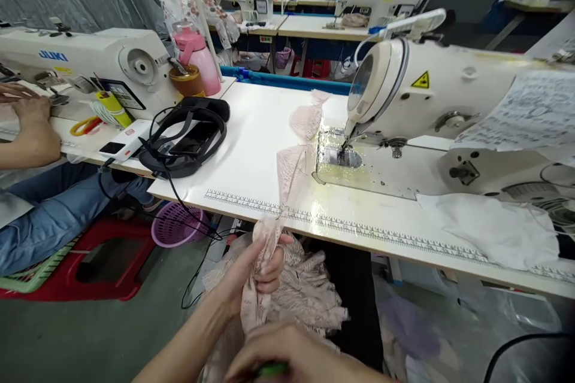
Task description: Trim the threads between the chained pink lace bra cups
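My left hand [256, 272] is closed around a strip of pale pink lace fabric [268, 230] just in front of the table edge. From there the lace runs up over the edge and across the tabletop as a chain of joined pieces [291, 170], ending left of the needle of the sewing machine [381, 81]. Low in the picture, my right hand [287, 350] curls round a small green object [273, 369], mostly hidden and blurred, below my left hand. A gathered heap of the same lace [309, 293] lies below the table, over my lap.
A printed ruler [359, 228] runs along the front of the white table [251, 131]. White cloth [498, 227] lies at right. Left are a black head strap [188, 137], a white device [126, 140], a pink bottle [197, 57] and a co-worker's hand [33, 108]. A purple basket [177, 224] stands below.
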Demonstrator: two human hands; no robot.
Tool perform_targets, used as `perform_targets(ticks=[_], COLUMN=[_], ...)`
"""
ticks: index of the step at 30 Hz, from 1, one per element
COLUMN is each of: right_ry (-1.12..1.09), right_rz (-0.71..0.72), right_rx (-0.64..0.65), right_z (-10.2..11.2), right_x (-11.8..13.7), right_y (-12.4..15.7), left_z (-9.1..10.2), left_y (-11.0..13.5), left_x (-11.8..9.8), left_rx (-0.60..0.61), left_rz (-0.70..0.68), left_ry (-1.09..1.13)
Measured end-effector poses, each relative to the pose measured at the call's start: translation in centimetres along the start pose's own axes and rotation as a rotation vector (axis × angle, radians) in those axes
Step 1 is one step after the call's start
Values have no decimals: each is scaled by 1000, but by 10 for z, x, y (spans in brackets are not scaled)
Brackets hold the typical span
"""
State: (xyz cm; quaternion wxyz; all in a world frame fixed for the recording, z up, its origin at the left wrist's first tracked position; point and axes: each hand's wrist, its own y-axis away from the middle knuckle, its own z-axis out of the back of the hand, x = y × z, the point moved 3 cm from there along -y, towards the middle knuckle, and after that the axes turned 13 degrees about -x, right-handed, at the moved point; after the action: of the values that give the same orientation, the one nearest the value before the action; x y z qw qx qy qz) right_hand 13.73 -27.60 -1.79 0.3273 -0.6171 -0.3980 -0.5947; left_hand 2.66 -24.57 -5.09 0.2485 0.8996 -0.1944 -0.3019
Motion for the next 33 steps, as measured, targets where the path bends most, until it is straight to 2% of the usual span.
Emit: perform_targets(ticks=[1,3,5,8,12,17,20,23,33], right_ry=[-65,-121,-22,53,29,223,323,317,384], right_rz=[5,-55,-159,-272,-299,-310,-343,-345,-382], right_rx=[-103,-390,-521,-453,-376,-375,-350,-352,-290], right_z=[16,51,76,87,81,87,96,100,97], right_x=[6,12,7,-11,-28,-18,-8,-3,-6], right_y=[5,13,16,10,2,4,8,6,-9], left_z=[8,24,37,47,45,39,41,44,49], left_y=[6,20,32,45,52,53,52,51,48], left_x=[7,22,37,52,52,41,40,42,45], left_rx=[-36,-108,-151,-175,-204,-314,-333,-372,-383], left_rz=[8,40,80,90,30,-65,-88,-121,-147], left_ry=[-18,-66,-94,-88,-228,-501,-551,-597,-656])
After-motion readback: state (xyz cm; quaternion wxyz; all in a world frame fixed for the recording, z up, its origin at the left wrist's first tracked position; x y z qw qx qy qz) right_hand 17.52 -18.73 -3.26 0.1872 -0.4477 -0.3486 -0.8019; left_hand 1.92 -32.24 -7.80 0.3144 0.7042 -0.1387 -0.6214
